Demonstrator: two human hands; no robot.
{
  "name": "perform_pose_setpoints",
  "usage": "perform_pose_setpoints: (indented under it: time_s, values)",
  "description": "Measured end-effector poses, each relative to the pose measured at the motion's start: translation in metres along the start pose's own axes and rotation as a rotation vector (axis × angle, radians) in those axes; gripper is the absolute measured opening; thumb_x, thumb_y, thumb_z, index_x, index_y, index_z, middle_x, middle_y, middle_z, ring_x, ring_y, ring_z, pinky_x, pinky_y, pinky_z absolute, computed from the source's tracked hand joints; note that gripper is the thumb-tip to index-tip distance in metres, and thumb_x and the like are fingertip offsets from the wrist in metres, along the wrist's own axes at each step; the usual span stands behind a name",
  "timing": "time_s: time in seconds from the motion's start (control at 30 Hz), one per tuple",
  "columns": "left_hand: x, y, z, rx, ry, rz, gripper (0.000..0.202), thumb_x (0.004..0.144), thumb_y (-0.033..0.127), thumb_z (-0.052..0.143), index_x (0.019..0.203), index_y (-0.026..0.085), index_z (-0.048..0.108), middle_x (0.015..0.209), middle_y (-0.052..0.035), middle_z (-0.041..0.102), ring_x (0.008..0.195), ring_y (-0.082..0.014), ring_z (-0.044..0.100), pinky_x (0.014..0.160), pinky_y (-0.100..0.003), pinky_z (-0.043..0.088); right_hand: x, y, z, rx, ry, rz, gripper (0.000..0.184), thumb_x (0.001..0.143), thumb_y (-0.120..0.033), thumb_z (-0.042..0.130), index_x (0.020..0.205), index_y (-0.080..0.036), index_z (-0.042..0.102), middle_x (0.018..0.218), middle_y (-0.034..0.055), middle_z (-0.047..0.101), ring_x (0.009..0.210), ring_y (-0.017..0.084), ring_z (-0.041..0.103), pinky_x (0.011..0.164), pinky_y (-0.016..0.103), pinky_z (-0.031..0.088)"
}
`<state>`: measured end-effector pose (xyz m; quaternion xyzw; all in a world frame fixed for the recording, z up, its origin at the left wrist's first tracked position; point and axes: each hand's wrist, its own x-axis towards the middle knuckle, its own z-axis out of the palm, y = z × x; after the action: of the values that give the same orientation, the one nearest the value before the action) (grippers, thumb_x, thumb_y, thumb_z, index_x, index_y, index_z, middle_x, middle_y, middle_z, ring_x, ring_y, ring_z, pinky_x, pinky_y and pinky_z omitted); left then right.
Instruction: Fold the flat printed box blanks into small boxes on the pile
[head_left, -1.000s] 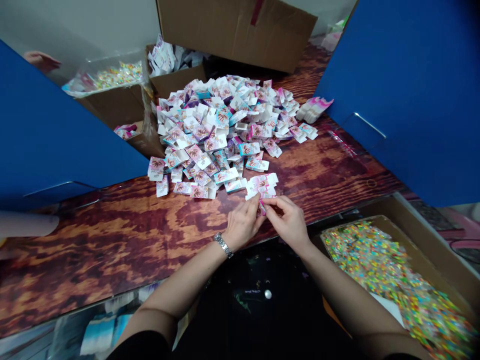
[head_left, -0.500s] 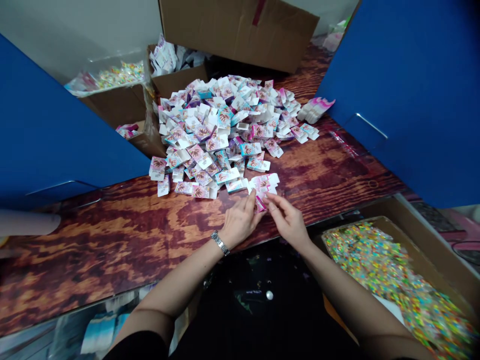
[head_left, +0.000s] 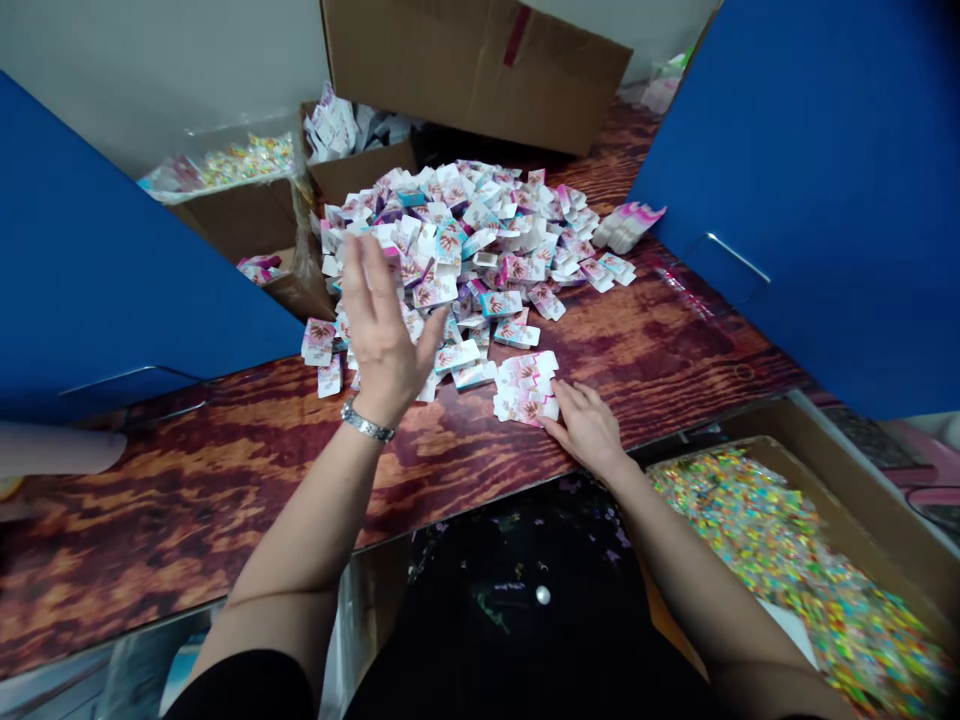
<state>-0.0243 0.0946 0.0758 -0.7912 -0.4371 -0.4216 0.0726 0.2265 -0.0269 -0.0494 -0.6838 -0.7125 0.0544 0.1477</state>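
Observation:
A large heap of flat printed cartons, white with pink and teal panels, covers the middle of the wood-grain table. My left hand is raised above the heap's near-left side, fingers spread, holding nothing, with a metal wristwatch on its wrist. My right hand lies low on the table, its fingertips against a small squared stack of the cartons. That stack sits just in front of the heap.
A cardboard box of multicoloured small items stands at the lower right. Blue panels with metal handles flank the table. More cardboard boxes stand behind the heap. Another person's forearm enters at the left edge.
My left hand has left the small stack and risen up-left over the heap, fingers spread. My right hand has shifted slightly right, and the stack now lies squared on the table.

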Motion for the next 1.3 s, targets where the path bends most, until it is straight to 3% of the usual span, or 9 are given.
perform_pose_setpoints:
  time_s: [0.13,0.23,0.3,0.5,0.67,0.83,0.97,1.13,1.3]
  values:
    - [-0.050,0.024,0.025,-0.097,-0.368,0.229,0.071,0.093,0.039,0.049,0.150,0.013,0.014,0.148,-0.0190,0.036,0.140,-0.0289,0.030,0.112,-0.049,0.032,0.000,-0.008,0.000,0.050,-0.010,0.016,0.045,0.089,-0.037,0.053,0.129,-0.017,0.053,0.112,0.0154,0.064,0.108,0.032,0.055,0.092,0.045,0.047]
    - [-0.097,0.046,0.050,-0.105,-0.641,0.303,0.073,0.090,0.038,0.054,0.149,0.012,0.019,0.151,-0.0201,0.031,0.142,-0.0332,0.023,0.111,-0.053,0.030,-0.001,-0.012,-0.010,0.291,0.026,0.085,0.033,0.090,-0.033,0.050,0.120,-0.019,0.057,0.104,0.0114,0.064,0.095,0.026,0.061,0.085,0.039,0.050]
    - [-0.113,0.055,0.059,-0.097,-0.702,0.340,0.069,0.090,0.034,0.055,0.148,0.014,0.022,0.152,-0.0185,0.029,0.143,-0.0344,0.020,0.111,-0.057,0.026,-0.002,-0.013,-0.016,0.537,0.015,0.119,0.028,0.090,-0.032,0.050,0.114,-0.020,0.058,0.095,0.0065,0.065,0.084,0.021,0.064,0.078,0.034,0.053]
    - [-0.107,0.054,0.057,-0.164,-0.625,0.330,0.048,0.094,0.031,0.049,0.135,0.009,0.041,0.132,-0.0180,0.053,0.124,-0.0292,0.049,0.104,-0.046,0.040,-0.005,-0.022,-0.025,0.878,0.015,0.136,0.025,0.089,-0.036,0.056,0.111,-0.023,0.058,0.089,0.0017,0.068,0.075,0.016,0.065,0.069,0.028,0.054]
    - [-0.111,0.054,0.052,-0.218,-0.620,0.164,0.034,0.092,0.034,0.052,0.119,0.014,0.051,0.104,-0.0120,0.064,0.096,-0.0243,0.061,0.081,-0.036,0.052,-0.006,-0.036,-0.031,0.752,0.170,0.063,0.022,0.091,-0.032,0.055,0.111,-0.022,0.059,0.097,0.0039,0.070,0.084,0.017,0.067,0.076,0.031,0.056]
    - [-0.116,0.059,0.050,-0.393,-0.479,-0.030,0.049,0.089,0.034,0.057,0.132,0.017,0.040,0.114,-0.0111,0.063,0.101,-0.0215,0.062,0.088,-0.034,0.051,-0.017,-0.043,-0.027,0.484,0.465,-0.121,0.024,0.089,-0.025,0.059,0.113,-0.021,0.060,0.118,0.0116,0.063,0.105,0.023,0.063,0.089,0.037,0.055]
    - [-0.113,0.065,0.045,-0.489,-0.474,-0.070,0.048,0.089,0.030,0.056,0.132,0.019,0.039,0.121,-0.0095,0.060,0.105,-0.0189,0.060,0.091,-0.031,0.049,-0.022,-0.047,-0.019,0.423,0.472,-0.216,0.027,0.089,-0.018,0.057,0.115,-0.020,0.063,0.128,0.0143,0.057,0.115,0.024,0.058,0.099,0.040,0.049]
    - [-0.112,0.064,0.042,-0.471,-0.540,-0.016,0.035,0.087,0.027,0.057,0.119,0.019,0.046,0.102,-0.0064,0.063,0.092,-0.0189,0.061,0.079,-0.030,0.051,-0.024,-0.050,-0.023,0.689,0.271,-0.113,0.024,0.091,-0.024,0.054,0.113,-0.023,0.063,0.119,0.0088,0.062,0.108,0.022,0.061,0.094,0.037,0.051]
    - [-0.112,0.062,0.040,-0.370,-0.581,0.074,0.030,0.090,0.029,0.053,0.118,0.020,0.046,0.101,-0.0069,0.063,0.089,-0.0193,0.061,0.076,-0.031,0.050,-0.017,-0.053,-0.027,1.111,0.174,0.246,0.030,0.093,-0.039,0.051,0.117,-0.023,0.059,0.100,0.0051,0.068,0.083,0.018,0.065,0.075,0.031,0.055]
